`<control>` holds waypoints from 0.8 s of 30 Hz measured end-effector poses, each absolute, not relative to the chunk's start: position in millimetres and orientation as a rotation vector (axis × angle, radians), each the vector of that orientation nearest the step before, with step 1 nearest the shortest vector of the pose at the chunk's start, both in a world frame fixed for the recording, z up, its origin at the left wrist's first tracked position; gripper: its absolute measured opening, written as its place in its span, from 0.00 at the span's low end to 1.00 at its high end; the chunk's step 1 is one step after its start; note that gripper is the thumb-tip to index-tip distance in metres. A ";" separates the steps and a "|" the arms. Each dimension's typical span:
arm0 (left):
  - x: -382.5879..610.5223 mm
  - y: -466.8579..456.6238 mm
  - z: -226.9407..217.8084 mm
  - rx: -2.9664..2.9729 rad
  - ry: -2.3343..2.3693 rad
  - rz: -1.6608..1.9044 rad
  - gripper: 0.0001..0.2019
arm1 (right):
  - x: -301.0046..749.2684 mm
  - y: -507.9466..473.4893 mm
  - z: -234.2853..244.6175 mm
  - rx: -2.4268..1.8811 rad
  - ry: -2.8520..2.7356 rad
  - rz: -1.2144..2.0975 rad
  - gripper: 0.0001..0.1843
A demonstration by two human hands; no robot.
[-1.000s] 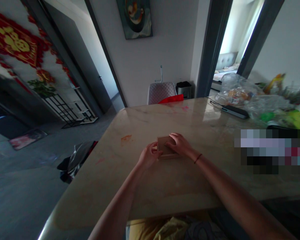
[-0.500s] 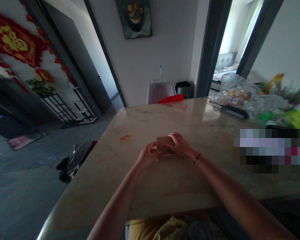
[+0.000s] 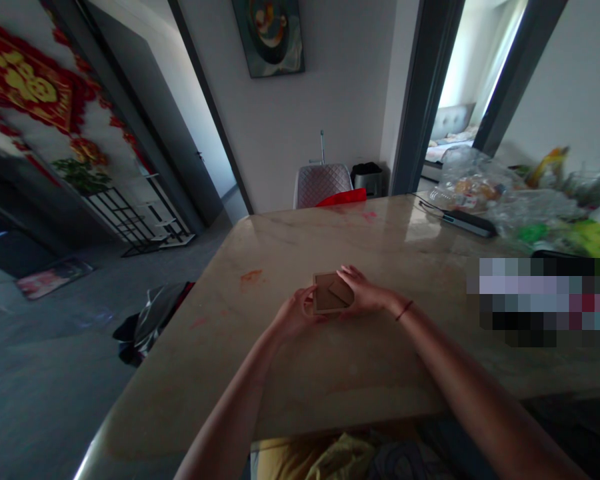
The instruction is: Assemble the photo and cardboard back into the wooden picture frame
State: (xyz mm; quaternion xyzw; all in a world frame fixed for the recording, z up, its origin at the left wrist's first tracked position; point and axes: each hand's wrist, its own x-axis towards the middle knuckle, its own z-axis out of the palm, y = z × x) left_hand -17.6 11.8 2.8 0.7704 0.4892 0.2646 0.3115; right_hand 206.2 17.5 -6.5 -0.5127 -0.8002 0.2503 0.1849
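Observation:
Between my two hands is a small brown rectangular frame [image 3: 325,293] with a raised light rim, like the back of a picture frame. A slanted strip or flap lies across its face, too small to make out well. My left hand [image 3: 303,308] grips its left edge, the fingers partly hidden behind and under it. On the other side my right hand [image 3: 363,292] holds the right edge, fingers curled around it. The frame is at or just above the marble-look table [image 3: 280,373]; I cannot tell whether it touches.
Plastic bags [image 3: 475,180] and packets crowd the table's right side, near a long dark device [image 3: 469,223] with a cord. Orange smears [image 3: 251,277] mark the table on the left. A quilted chair [image 3: 323,185] with red cloth stands beyond the far edge.
My right hand has shifted from across the frame's face to its right edge, uncovering the slanted strip. My left hand stays at the left edge.

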 end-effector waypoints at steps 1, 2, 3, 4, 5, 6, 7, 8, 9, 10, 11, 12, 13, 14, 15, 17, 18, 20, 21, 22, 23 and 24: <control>-17.6 11.9 2.6 2.032 1.287 0.695 0.40 | 207.0 17.8 -6.5 -1.435 -2.270 0.709 0.69; -17.6 11.9 2.7 2.030 1.282 0.692 0.40 | 207.6 17.9 -6.8 -1.426 -2.275 0.711 0.69; -17.5 11.7 3.0 2.032 1.275 0.694 0.40 | 208.0 18.0 -7.5 -1.418 -2.273 0.710 0.69; -17.4 11.4 3.4 2.035 1.269 0.697 0.40 | 208.4 18.0 -8.5 -1.410 -2.264 0.707 0.69; -17.3 11.1 3.8 2.038 1.264 0.705 0.40 | 208.7 18.1 -9.8 -1.401 -2.254 0.700 0.68; -17.3 10.9 4.1 2.041 1.263 0.715 0.40 | 208.9 18.2 -11.2 -1.388 -2.245 0.691 0.68; -17.3 10.8 4.2 2.043 1.263 0.719 0.39 | 209.1 18.5 -12.5 -1.374 -2.238 0.679 0.67; -17.4 10.8 4.1 2.047 1.265 0.717 0.39 | 209.3 18.8 -13.6 -1.364 -2.234 0.665 0.66; -17.5 10.9 3.8 2.051 1.269 0.708 0.39 | 209.3 19.1 -14.4 -1.358 -2.233 0.653 0.66; -17.7 11.2 3.4 2.056 1.275 0.702 0.40 | 209.2 19.5 -14.7 -1.358 -2.234 0.645 0.65; -18.0 11.6 2.9 2.063 1.278 0.697 0.40 | 209.0 19.8 -14.4 -1.364 -2.235 0.642 0.65; -18.3 12.0 2.3 2.072 1.278 0.695 0.40 | 208.7 20.0 -13.8 -1.373 -2.235 0.642 0.66; -18.6 12.4 1.9 2.081 1.275 0.698 0.39 | 208.4 20.1 -12.9 -1.380 -2.236 0.645 0.66; -18.9 12.6 1.6 2.090 1.270 0.702 0.39 | 208.2 20.1 -11.9 -1.382 -2.237 0.647 0.66; -19.1 12.8 1.5 2.098 1.262 0.702 0.38 | 208.0 20.1 -11.0 -1.380 -2.236 0.646 0.66; -19.3 12.6 1.7 2.104 1.253 0.699 0.38 | 208.2 20.0 -9.8 -1.365 -2.237 0.642 0.65; -19.4 12.3 1.9 2.103 1.257 0.700 0.38 | 208.4 20.1 -9.6 -1.355 -2.237 0.640 0.64; -19.2 11.5 2.7 2.101 1.268 0.697 0.38 | 209.1 20.2 -9.7 -1.338 -2.235 0.637 0.63; -19.1 11.0 3.0 2.100 1.275 0.693 0.38 | 209.2 20.1 -9.9 -1.331 -2.234 0.636 0.63; -19.0 10.7 3.3 2.099 1.280 0.687 0.38 | 209.2 19.9 -10.0 -1.329 -2.232 0.635 0.63; -18.9 10.4 3.5 2.096 1.280 0.679 0.38 | 208.8 19.4 -10.0 -1.331 -2.229 0.637 0.64; -18.9 10.3 3.6 2.088 1.280 0.678 0.38 | 208.1 18.7 -10.0 -1.338 -2.223 0.642 0.64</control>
